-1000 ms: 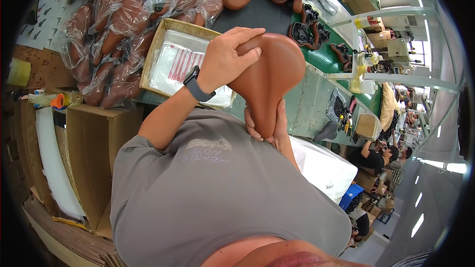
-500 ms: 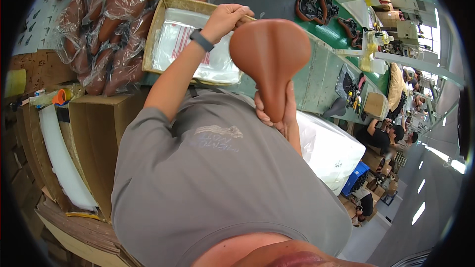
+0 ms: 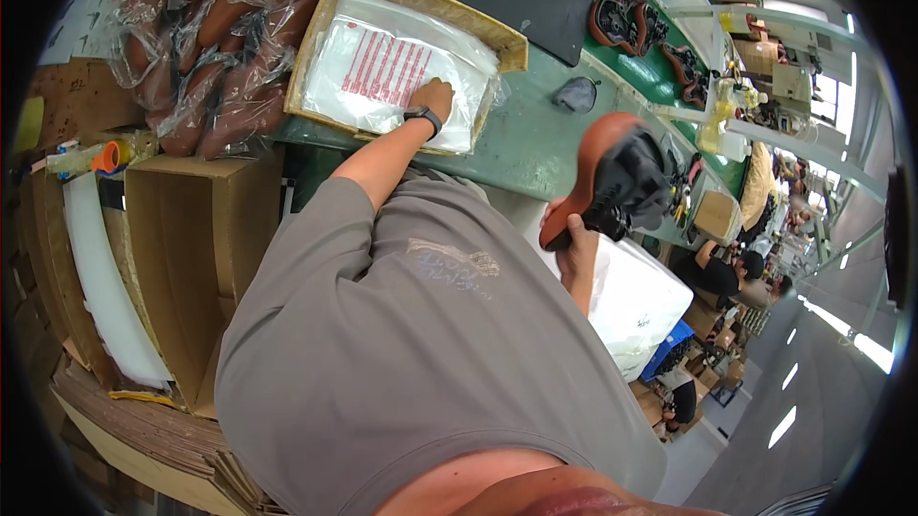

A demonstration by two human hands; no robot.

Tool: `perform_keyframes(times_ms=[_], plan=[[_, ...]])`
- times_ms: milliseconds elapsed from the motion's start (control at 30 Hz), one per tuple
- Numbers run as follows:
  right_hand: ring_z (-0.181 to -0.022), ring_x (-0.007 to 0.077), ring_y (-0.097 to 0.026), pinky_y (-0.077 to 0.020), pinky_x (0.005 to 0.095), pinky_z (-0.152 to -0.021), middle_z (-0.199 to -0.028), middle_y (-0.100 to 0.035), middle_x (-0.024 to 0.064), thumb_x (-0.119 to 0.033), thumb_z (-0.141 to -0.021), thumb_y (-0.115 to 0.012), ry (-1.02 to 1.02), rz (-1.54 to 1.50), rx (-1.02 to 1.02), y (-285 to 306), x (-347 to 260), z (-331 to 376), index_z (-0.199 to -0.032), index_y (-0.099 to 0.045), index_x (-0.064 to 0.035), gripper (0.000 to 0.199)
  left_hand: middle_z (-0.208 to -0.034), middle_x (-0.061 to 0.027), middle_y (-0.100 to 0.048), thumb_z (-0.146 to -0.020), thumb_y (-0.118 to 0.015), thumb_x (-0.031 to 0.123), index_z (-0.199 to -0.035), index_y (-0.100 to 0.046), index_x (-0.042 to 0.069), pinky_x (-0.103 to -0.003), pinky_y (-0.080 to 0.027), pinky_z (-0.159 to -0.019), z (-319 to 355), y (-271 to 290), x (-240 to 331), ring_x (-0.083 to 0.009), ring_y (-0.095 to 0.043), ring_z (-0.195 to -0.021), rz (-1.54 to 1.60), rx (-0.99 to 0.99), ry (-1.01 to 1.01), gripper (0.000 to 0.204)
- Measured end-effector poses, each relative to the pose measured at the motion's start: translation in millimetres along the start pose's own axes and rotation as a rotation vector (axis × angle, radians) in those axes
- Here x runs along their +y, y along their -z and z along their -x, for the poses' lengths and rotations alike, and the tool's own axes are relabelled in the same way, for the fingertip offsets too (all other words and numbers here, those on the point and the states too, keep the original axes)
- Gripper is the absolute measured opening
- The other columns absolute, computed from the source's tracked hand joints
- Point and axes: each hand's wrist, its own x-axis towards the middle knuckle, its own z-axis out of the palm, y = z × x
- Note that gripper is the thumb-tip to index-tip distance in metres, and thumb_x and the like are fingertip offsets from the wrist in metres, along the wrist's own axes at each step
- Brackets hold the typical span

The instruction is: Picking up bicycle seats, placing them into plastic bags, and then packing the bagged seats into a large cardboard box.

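Observation:
My right hand [image 3: 577, 246] grips a brown bicycle saddle [image 3: 585, 172] by its narrow nose. The saddle is tilted on its side, its black underside turned to the right. My left hand [image 3: 434, 98], with a dark watch on the wrist, reaches into a shallow cardboard box [image 3: 512, 54]. Its fingers are curled and pressed together on the top clear plastic bag [image 3: 382, 71] of a flat stack with red print. The fingertips are partly hidden.
Brown saddles wrapped in clear plastic [image 3: 253, 28] pile up left of the box. A small dark pouch-like piece [image 3: 576, 94] lies on the green table [image 3: 531, 133]. Unwrapped saddles [image 3: 617, 23] stand farther back. An open carton [image 3: 182, 258] is at my left, a white package [image 3: 636, 301] at my right.
My left hand has left the saddle's wide end and gone down onto the bags. My right hand has moved the saddle rightward and turned it, so its underside shows.

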Motion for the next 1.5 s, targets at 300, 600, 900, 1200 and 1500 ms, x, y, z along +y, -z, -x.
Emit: perform_keyframes(times_ms=[300, 600, 900, 1200, 1500], plan=[[-0.086, 0.0237, -0.078, -0.0641, 0.0377, -0.075, -0.104, -0.079, 0.0145, -0.012, -0.098, -0.086, -0.095, 0.204, 0.182, -17, 32, -47, -0.131, -0.063, -0.0002, 0.042, -0.111, -0.0233, -0.079, -0.107, -0.067, 0.021, -0.117, -0.080, 0.004, -0.050, -0.061, -0.091, 4, 49, 9, -0.0353, -0.076, -0.103, 0.086, -0.155, 0.055, 0.023], [-0.100, 0.0331, -0.081, -0.0696, 0.0424, -0.081, -0.118, -0.073, 0.0183, -0.021, -0.096, -0.084, -0.170, -0.151, -0.457, -120, 36, -128, -0.144, -0.054, 0.0034, 0.062, -0.118, -0.0209, -0.081, -0.103, -0.062, 0.000, -0.134, -0.068, -0.004, -0.041, -0.061, -0.093, 81, 229, -2, -0.0316, -0.081, -0.109, 0.816, -0.170, -0.123, 0.033], [-0.091, 0.0302, -0.077, -0.0666, 0.0434, -0.084, -0.110, -0.075, 0.0191, -0.023, -0.103, -0.081, -0.534, -0.181, -0.670, -228, 38, -146, -0.136, -0.061, 0.0026, 0.046, -0.127, -0.0063, -0.081, -0.114, -0.064, 0.013, -0.135, -0.073, 0.003, -0.036, -0.061, -0.103, 227, 302, 3, -0.0186, -0.077, -0.120, 1.513, -0.053, 0.082, 0.025], [-0.102, 0.0270, -0.063, -0.0542, 0.0417, -0.087, -0.117, -0.068, 0.0144, -0.029, -0.093, -0.092, -0.312, -0.428, -0.703, -205, 13, -129, -0.146, -0.056, 0.0007, 0.070, -0.094, 0.0037, -0.070, -0.111, -0.071, 0.020, -0.116, -0.072, 0.012, -0.028, -0.057, -0.074, 261, 384, -31, -0.0103, -0.067, -0.080, 2.197, 0.545, 0.083, 0.010], [-0.116, 0.0398, -0.076, -0.0581, 0.0455, -0.101, -0.124, -0.076, 0.0222, 0.000, -0.073, -0.094, 0.361, 0.919, -0.408, -198, -22, -104, -0.172, -0.030, -0.0090, 0.118, -0.080, -0.0003, -0.066, -0.110, -0.073, 0.024, -0.105, -0.084, 0.004, -0.033, -0.049, -0.065, 170, 379, 61, -0.0132, -0.062, -0.071, 0.840, 0.541, -0.151, 0.023]])
